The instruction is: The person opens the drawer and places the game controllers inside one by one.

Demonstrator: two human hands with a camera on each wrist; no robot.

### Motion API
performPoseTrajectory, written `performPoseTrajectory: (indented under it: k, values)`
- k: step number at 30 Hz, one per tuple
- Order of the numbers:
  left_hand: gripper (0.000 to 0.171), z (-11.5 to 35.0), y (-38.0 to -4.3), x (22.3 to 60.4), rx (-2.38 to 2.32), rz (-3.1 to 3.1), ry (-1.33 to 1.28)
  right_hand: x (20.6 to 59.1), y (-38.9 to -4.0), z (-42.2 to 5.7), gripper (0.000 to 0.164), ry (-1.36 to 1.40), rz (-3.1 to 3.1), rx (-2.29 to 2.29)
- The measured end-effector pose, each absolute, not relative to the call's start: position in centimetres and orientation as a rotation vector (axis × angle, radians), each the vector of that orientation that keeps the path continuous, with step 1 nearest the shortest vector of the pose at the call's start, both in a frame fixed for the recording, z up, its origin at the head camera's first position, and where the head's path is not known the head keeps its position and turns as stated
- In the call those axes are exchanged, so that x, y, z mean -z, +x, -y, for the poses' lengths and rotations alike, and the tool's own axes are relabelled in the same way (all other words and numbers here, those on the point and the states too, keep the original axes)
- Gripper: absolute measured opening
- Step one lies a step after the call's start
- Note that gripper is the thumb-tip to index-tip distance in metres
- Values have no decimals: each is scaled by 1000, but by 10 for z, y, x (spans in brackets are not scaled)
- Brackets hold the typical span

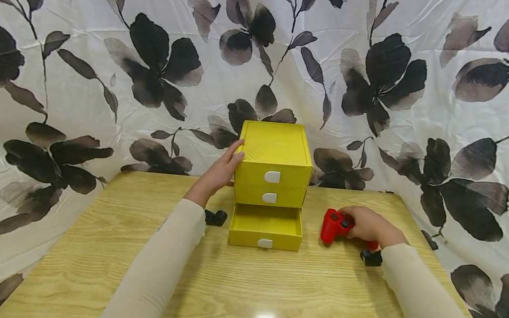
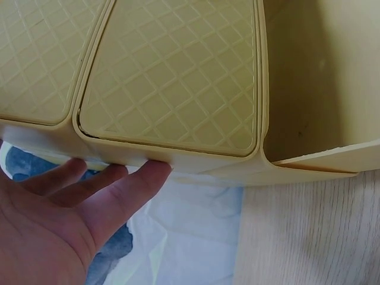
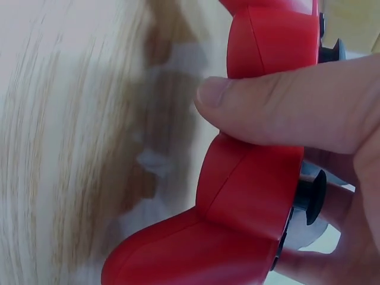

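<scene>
A yellow three-tier drawer box (image 1: 278, 148) stands on the table, its bottom drawer (image 1: 243, 239) pulled out with a bare inside showing. The two drawers above are closed, and each front has a white tab. My left hand (image 1: 219, 170) touches the box's left side, fingers fairly straight along the wall, as the left wrist view shows with the fingertips (image 2: 155, 172) against it. To the right of the box, my right hand (image 1: 369, 223) grips a red game controller (image 3: 249, 184), thumb bent over its edge. Part of the controller is hidden behind that hand.
The wooden table (image 1: 261, 286) runs out in front of the box. Close behind it hangs a white cloth (image 1: 314, 103) with dark flower prints, which also closes in both sides. Black wrist devices show beside each sleeve.
</scene>
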State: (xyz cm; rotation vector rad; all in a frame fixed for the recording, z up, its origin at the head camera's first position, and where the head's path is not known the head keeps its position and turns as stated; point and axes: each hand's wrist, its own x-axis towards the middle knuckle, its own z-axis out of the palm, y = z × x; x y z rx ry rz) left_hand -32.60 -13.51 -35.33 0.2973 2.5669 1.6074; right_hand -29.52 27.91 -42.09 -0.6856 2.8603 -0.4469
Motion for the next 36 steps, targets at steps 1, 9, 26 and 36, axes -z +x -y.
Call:
performPoseTrajectory:
  k: [1, 9, 26, 36]
  values:
    - [56, 135, -326, 353, -1607, -2566, 299, 420, -294, -278, 61, -688, -2866, 448]
    - [56, 134, -327, 353, -1618, -2537, 281, 417, -289, -271, 58, -700, -2976, 384]
    - [58, 132, -326, 352, -1647, -2530, 288, 398, -276, -253, 59, -740, -3127, 297]
    - [59, 133, -323, 351, -1651, -2527, 310, 391, -268, -246, 62, -753, -3222, 267]
